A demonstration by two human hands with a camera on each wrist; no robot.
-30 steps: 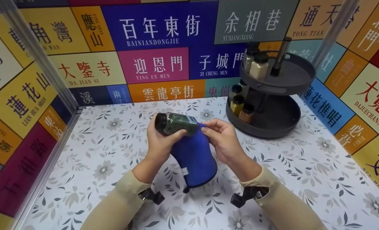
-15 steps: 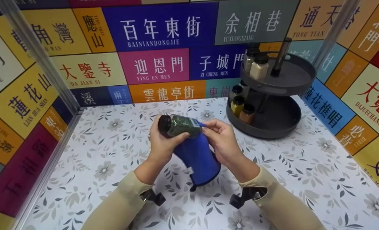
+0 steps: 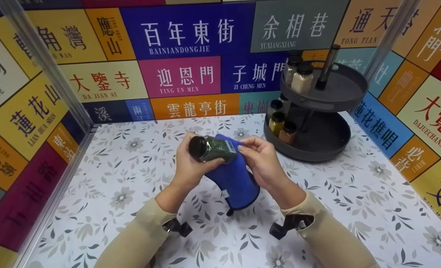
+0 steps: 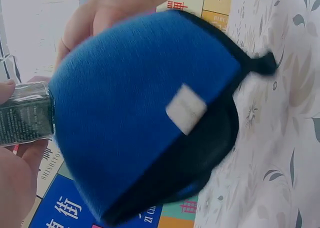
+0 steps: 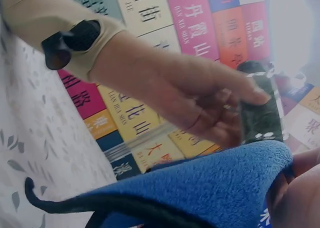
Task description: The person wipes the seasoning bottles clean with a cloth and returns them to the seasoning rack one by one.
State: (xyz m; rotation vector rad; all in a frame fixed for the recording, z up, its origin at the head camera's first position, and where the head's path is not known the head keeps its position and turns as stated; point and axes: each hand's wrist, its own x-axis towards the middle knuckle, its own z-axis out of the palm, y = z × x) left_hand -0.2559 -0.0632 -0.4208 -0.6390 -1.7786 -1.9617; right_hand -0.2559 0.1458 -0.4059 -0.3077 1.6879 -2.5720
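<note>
My left hand (image 3: 190,163) grips a clear jar of dried green herbs (image 3: 219,149) with a black lid, tilted on its side with the lid to the left. My right hand (image 3: 263,160) pinches a blue cloth (image 3: 239,186) at its upper edge, beside the jar's base. The cloth hangs below the jar, with black edging, a small white tag and a black loop. In the left wrist view the cloth (image 4: 135,98) covers much of the scene and touches the jar's end (image 4: 30,113). The right wrist view shows the jar (image 5: 262,110) above the fuzzy cloth (image 5: 220,178).
A dark two-tier round rack (image 3: 309,149) stands at the back right. Several spice jars stand on its left side, among them a cream-filled jar (image 3: 302,80) above and a yellow one (image 3: 277,124) below. A floral-patterned tabletop (image 3: 123,197) meets colourful sign-printed walls (image 3: 187,29).
The jar and left hand have shifted slightly right and down. The cloth has swung right, and its top edge now shows behind the jar. The right hand stays nearly in place.
</note>
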